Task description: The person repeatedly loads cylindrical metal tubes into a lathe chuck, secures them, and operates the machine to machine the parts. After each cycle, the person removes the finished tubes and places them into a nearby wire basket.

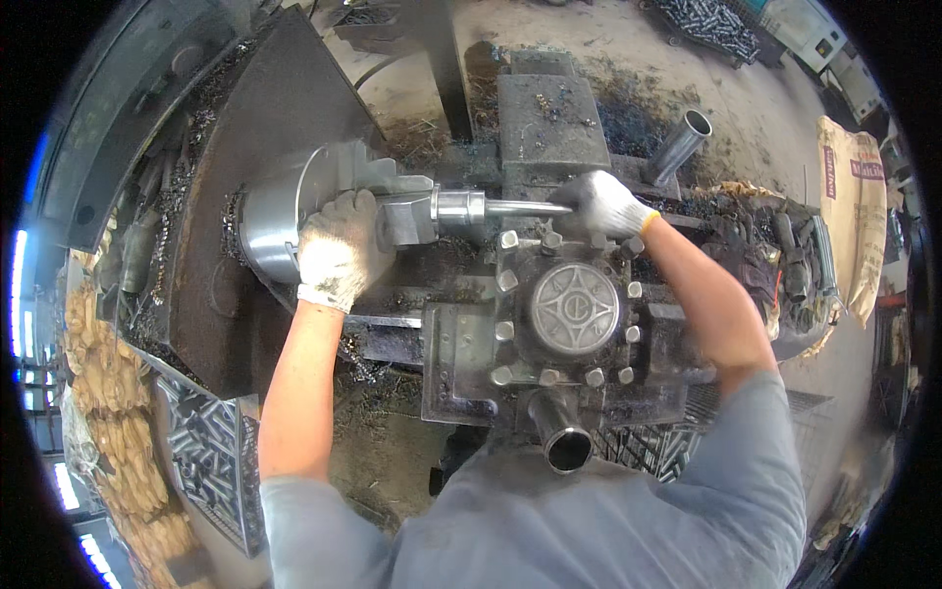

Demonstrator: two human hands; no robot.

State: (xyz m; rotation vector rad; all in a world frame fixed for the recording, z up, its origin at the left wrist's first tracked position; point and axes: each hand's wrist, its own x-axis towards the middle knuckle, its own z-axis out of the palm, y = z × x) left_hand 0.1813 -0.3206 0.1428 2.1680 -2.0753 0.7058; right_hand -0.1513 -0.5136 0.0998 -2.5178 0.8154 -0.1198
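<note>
My left hand [339, 250], in a whitish knit glove, rests on the lathe chuck [275, 216] with its fingers curled against a jaw. The chuck's jaws [407, 218] hold a short shiny metal sleeve [459, 210]. A slim metal rod [520, 208] points into the sleeve's right end, and its tip is hidden if it goes inside. My right hand [603, 204], in a white glove with a yellow cuff, is closed round the rod's other end. Just below that hand stands the square tool post [576, 309], with bolts round its edge and a round embossed cap.
An upright metal tube [679, 147] stands behind my right hand. Another tube [564, 442] projects from the tool post toward me. Crates of metal parts [211, 452] [706, 27] sit at lower left and far right. Metal shavings, dark rags and a paper sack [852, 211] lie around.
</note>
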